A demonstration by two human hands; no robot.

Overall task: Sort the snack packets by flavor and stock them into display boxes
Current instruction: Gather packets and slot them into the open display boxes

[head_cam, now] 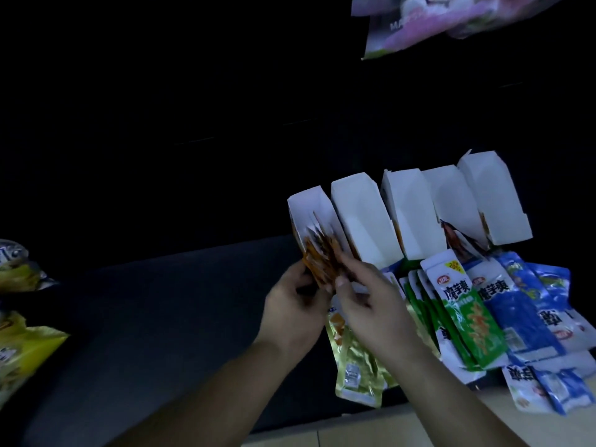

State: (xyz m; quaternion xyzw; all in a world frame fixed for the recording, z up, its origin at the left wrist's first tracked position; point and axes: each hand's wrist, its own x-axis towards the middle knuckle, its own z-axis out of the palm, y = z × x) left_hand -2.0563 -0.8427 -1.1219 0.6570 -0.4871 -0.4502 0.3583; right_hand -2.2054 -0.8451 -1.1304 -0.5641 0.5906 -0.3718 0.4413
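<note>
Nearest to us, both forearms come up from the bottom edge over a dark surface (154, 317). Just past the wrists a yellow packet (354, 366) lies flat on that surface, partly under the hands. Our left hand (292, 312) and right hand (371, 301) are close together, both gripping a bunch of orange packets (322, 262) at its lower end; the upper end of the bunch sits inside the leftmost display box (309, 204). To the right of the hands we see green packets (464, 321) fanned in an overlapping stack, then blue packets (522, 304) spread beside and partly beneath them, some spilling toward the near right corner. Behind these piles stand five white display boxes in a row, tilted back, open fronts facing us; the second box (361, 214), third box (409, 208) and fifth box (493, 195) show only white insides, the fourth box (451, 195) has dark packets (458, 243) poking out at its front. Far left, yellow snack bags (22, 343) lie at the frame edge. At the far top right, a blurred pink bag (451, 21). Everything else is too dark to read.
</note>
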